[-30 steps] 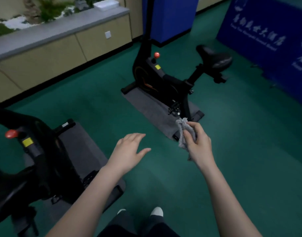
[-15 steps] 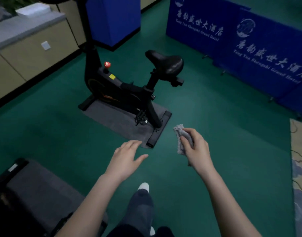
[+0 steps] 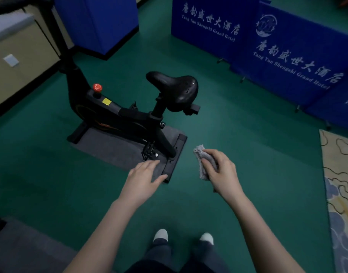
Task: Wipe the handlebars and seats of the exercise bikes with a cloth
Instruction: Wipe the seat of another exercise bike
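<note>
Apparently "Grand Hotel" banner (image 3: pixel 291 62) beyond cloth (image 3: pixel 201 163)

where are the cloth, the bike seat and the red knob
cloth (image 3: pixel 199 152): head view, its bunched upper end
bike seat (image 3: pixel 175 87): head view, middle of the saddle top
red knob (image 3: pixel 97 87): head view, its round cap

A right hand (image 3: pixel 221 170) grips a grey cloth (image 3: pixel 201 160) near a black exercise bike (image 3: pixel 118 115), just below its seat (image 3: pixel 175 87); the left hand (image 3: pixel 144 177), fingers straight, hovers beside the bike's mat (image 3: pixel 110 148).

Blue banners (image 3: pixel 299 32), patterned rug (image 3: pixel 339 174)
</note>
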`<control>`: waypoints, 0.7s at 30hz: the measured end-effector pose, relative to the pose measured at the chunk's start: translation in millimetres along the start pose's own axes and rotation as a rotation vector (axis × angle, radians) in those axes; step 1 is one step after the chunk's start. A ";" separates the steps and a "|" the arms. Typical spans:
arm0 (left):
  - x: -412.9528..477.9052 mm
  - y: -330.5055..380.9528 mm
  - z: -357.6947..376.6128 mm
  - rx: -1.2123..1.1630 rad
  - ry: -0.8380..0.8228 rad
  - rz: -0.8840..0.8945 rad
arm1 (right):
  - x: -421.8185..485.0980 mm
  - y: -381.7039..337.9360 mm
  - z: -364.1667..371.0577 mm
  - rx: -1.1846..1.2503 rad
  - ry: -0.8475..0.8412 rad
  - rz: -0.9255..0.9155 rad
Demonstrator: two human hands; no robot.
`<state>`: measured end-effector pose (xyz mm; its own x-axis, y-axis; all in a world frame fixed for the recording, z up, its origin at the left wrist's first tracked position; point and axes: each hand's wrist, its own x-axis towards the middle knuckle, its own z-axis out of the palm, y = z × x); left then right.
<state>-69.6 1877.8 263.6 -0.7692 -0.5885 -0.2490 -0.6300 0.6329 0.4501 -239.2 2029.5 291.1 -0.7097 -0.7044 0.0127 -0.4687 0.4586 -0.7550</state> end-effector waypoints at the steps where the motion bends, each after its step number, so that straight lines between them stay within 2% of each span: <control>1: 7.8 4.3 1.3 0.006 -0.008 0.000 | 6.7 4.8 -3.1 0.004 0.001 0.002; 9: 73.3 70.5 19.5 0.018 -0.006 -0.054 | 69.1 66.5 -60.7 0.025 -0.062 -0.001; 17: 139.8 171.9 42.7 -0.055 0.101 -0.167 | 139.8 141.5 -161.6 0.083 -0.054 0.013; 21: 162.5 197.4 45.8 -0.082 0.141 -0.219 | 172.6 162.8 -185.0 0.098 -0.065 -0.004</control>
<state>-323.8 1930.1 272.8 -0.5891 -0.7750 -0.2289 -0.7647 0.4431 0.4678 -535.3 2082.8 291.7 -0.6706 -0.7414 -0.0243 -0.4158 0.4028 -0.8154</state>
